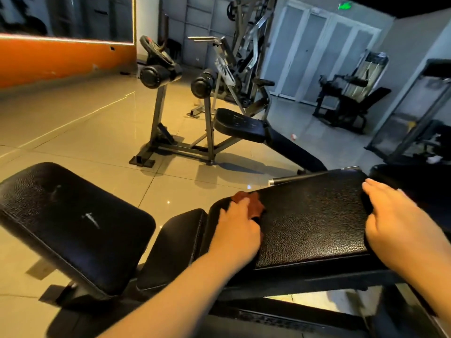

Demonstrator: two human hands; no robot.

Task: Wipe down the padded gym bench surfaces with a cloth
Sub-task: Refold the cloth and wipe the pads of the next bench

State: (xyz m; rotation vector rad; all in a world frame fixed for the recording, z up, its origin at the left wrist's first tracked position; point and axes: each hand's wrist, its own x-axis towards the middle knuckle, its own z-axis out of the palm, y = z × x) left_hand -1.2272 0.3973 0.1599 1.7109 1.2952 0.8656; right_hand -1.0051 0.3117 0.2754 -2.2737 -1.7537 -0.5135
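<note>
At lower centre of the frame, my left hand presses a brown cloth flat onto the left end of the black bench pad, fingers closed over the fabric so only its upper edge shows beyond them. My right hand lies on the right end of the same pad, fingers together and curled over its edge (I see nothing gripped in it). To the left, 2 more black pads belong to this bench: a narrow seat pad just beside the wiped one, and a wide tilted pad at the lower left. Across the tiled floor, in the upper middle, stands a second bench with 2 roller pads.
</note>
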